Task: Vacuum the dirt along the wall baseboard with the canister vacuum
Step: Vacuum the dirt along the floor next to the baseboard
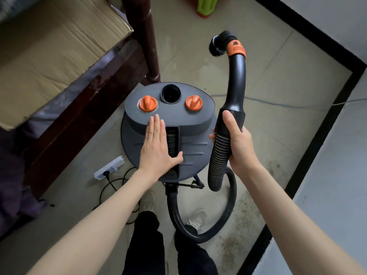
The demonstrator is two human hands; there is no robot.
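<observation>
1. Your two bare forearms are reaching forward and down from the bottom corners, and below them your dark trousers (158, 253) and pale shoes (195, 218) are standing on the beige floor (264, 84).
2. Your left hand (156, 147) is lying flat on the grey lid of the vacuum (168, 124), fingers straight and together, thumb spread beside the dark slot in the lid.
3. Your right hand (236, 141) is wrapping around the hose (220, 155) just where the ribbed part is meeting the rigid black handle tube, fingers curled round it.
4. The tube is curving up past an orange collar (236, 49) to a round black brush (217, 45), which is hanging in the air above the floor.
5. The hose is looping down behind your right hand and round to the near side of the vacuum.
6. Brown dirt (244, 211) is lying along the black baseboard (315, 149) to your right, near your right foot.
7. A white power strip (109, 168) with a black cord is sitting on the floor to the left of the vacuum, beside a dark wooden bed frame (83, 124).
</observation>
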